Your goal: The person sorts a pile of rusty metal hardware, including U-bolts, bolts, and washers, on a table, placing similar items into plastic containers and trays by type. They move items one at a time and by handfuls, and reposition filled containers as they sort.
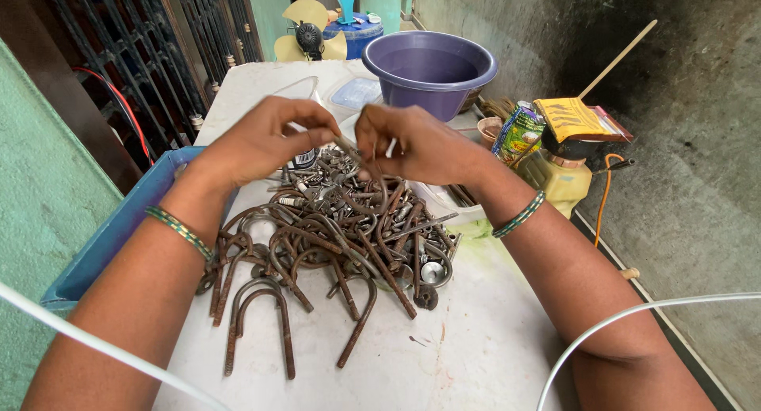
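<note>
Basically, left hand (265, 137) and right hand (412, 145) are both pinching a small bolt (349, 149) between fingertips at frame centre, hovering over the rusty U-bolt pile (333, 237) lying on the white desk (468, 340).

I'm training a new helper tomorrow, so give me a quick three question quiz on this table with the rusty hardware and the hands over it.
1. True or false: both hands, left and right, are raised above the pile of rusty U-bolts.
2. What stands on the white table behind the hands? A) a purple basin B) a red kettle C) a glass jar
3. Fill in: each wrist wears a green ____.

Key
1. True; together they pinch a small metal piece between the fingertips.
2. A, the purple basin.
3. Bangle: one on the left wrist, one on the right.
</note>
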